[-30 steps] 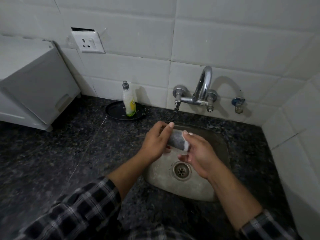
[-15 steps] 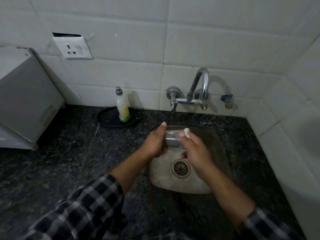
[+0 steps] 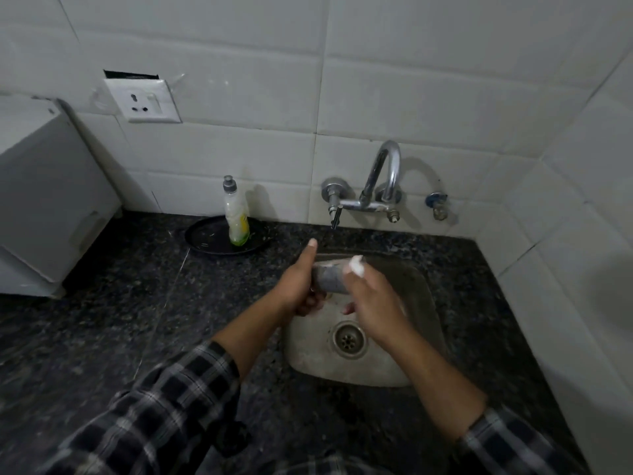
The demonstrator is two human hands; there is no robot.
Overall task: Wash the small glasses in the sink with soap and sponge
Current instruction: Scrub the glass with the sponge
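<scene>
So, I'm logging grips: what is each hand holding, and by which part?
Left hand grips one end of the small glass, which lies sideways; right hand grips its other end.

The person wears a dark shirt checked with pale grey-white lines, the left sleeve (image 3: 154, 406) ending mid-forearm and the right sleeve (image 3: 507, 443) at a cuff, leaving forearms, left hand (image 3: 298, 286) and right hand (image 3: 373, 299) bare.

I hold the small glass (image 3: 328, 278) on its side, grey-looking, above the sink's (image 3: 308, 354) 12 o'clock end. The soap bottle (image 3: 236, 217) stands upright at the sink's 10 o'clock.
</scene>
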